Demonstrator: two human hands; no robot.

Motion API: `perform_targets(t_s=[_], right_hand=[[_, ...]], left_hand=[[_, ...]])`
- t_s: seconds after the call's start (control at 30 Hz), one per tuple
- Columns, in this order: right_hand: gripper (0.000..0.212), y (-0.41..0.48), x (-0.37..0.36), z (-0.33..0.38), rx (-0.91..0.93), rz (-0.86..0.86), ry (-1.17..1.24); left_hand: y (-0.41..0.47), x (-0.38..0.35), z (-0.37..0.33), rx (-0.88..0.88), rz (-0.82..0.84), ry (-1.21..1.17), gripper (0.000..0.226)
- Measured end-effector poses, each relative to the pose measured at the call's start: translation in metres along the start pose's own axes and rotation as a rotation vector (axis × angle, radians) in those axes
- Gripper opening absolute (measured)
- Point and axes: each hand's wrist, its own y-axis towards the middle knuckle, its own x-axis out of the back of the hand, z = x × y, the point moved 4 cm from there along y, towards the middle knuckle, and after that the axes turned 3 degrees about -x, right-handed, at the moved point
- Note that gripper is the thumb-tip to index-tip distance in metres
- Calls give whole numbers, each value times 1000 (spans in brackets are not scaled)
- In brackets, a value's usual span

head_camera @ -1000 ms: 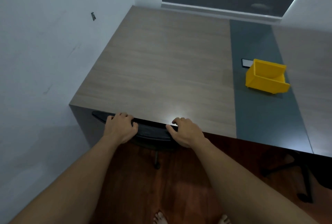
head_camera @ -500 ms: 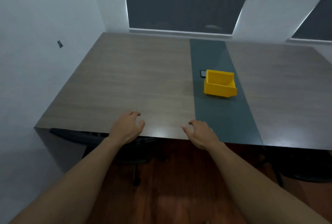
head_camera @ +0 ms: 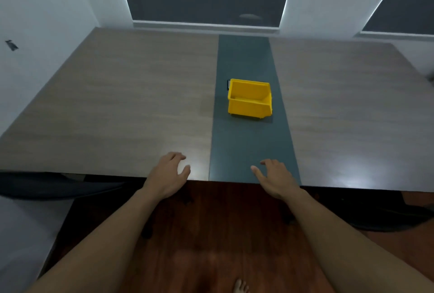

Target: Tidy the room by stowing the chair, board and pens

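Released since one second ago: chair back [head_camera: 47, 187], formerly gripped by both hands, now pushed under the table edge at lower left, with only a dark curved band visible below the tabletop. Shifted rightward since then: the viewpoint, now centred on the grey-green strip [head_camera: 249, 151] of the table [head_camera: 117, 109].

Left hand [head_camera: 168, 176]: raised over the near table edge, palm down, fingers loosely spread and slightly curled, holding nothing. Contact with the tabletop: cannot tell.

Right hand [head_camera: 276, 177]: raised over the near edge at the strip's right border, palm down, thumb extended toward the left, fingers apart, holding nothing. Contact with the tabletop: cannot tell.

Both forearms bare, extended from the lower corners toward the table edge, hands well apart, the strip's near end between them.

Yellow bin [head_camera: 249, 99]: upright on the strip, mid-table, well beyond both hands, open top facing up, interior apparently empty as far as visible. Small dark flat object [head_camera: 227, 84]: just behind the bin's far left corner, mostly hidden; identity not determinable.

Second dark chair [head_camera: 375, 217]: partly visible below the table edge at lower right, tucked under.

Reddish wood floor [head_camera: 211, 234] below the near edge; bare toes [head_camera: 240, 287] visible at bottom centre.

Board and pens: none discernible in this view.
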Motion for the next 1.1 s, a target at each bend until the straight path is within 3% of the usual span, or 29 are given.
perform_targets(t_s=[0.4, 0.67, 0.83, 1.1], right_hand=[[75, 102, -55, -75, 41, 71, 22], [77, 192, -109, -88, 77, -121, -88], [73, 203, -117, -81, 49, -310, -190], [78, 210, -116, -77, 3, -293, -228]], left_hand=[[66, -125, -22, 72, 118, 64, 69], [135, -189, 27, 117, 119, 107, 84], [174, -217, 33, 110, -36, 271, 73], [190, -223, 33, 151, -113, 364, 75]])
